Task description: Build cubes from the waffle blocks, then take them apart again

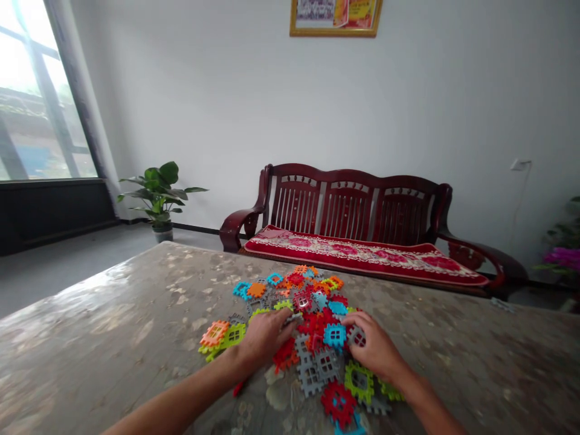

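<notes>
Flat notched plastic pieces in red, grey, green, blue and orange lie in a loose pile on the patterned table [136, 338]. On the pile's left side is my left hand [265, 335], its fingers closed on a grey piece [293, 318]. At the right, my right hand [374, 344] has its thumb and fingers around a grey round-looking piece [357, 336]. Just left of those fingers lies a blue window piece [335, 335]. Nearer me are a green frame piece [359, 380] and a red piece [338, 403]. Orange and green pieces [215, 333] rest left of my left hand.
Beyond the table stands a dark red wooden bench [348, 205] with a red floral cushion [362, 257]. A potted plant [158, 193] is on the floor at the left, near a window [36, 96]. A small grey piece [502, 305] lies at the table's far right.
</notes>
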Demonstrator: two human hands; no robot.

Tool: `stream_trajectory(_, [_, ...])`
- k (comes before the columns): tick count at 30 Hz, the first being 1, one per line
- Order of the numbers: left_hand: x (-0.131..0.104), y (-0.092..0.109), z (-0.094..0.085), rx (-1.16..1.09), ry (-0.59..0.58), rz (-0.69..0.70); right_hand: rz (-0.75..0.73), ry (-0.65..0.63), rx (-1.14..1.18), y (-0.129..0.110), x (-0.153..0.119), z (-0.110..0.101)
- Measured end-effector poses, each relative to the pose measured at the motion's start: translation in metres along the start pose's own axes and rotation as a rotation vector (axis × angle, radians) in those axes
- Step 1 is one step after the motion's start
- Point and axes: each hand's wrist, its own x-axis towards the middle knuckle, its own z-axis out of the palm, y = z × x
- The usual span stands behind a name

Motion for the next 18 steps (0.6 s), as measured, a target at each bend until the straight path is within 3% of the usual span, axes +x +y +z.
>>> stream_trajectory(5, [0.034, -0.003, -0.021, -0.093, 0.132, -0.01, 0.044, 0.01, 0.253, 0.008, 0.02, -0.021])
stream_trajectory(9, [0.078, -0.017, -0.025, -0.104, 0.177, -0.072, 0.162, 0.208, 0.23, 0.034, 0.028, -0.025])
stream_trajectory(13, [0.13, -0.033, -0.012, -0.06, 0.062, -0.16, 0.214, 0.323, 0.247, 0.073, 0.027, -0.015])
stream_trajectory(15, [0.153, -0.037, -0.001, -0.006, -0.005, -0.255, 0.249, 0.31, 0.267, 0.087, 0.026, -0.009])
stream_trajectory(18, [0.18, -0.039, 0.015, 0.007, -0.039, -0.288, 0.282, 0.292, 0.296, 0.096, 0.024, -0.005])
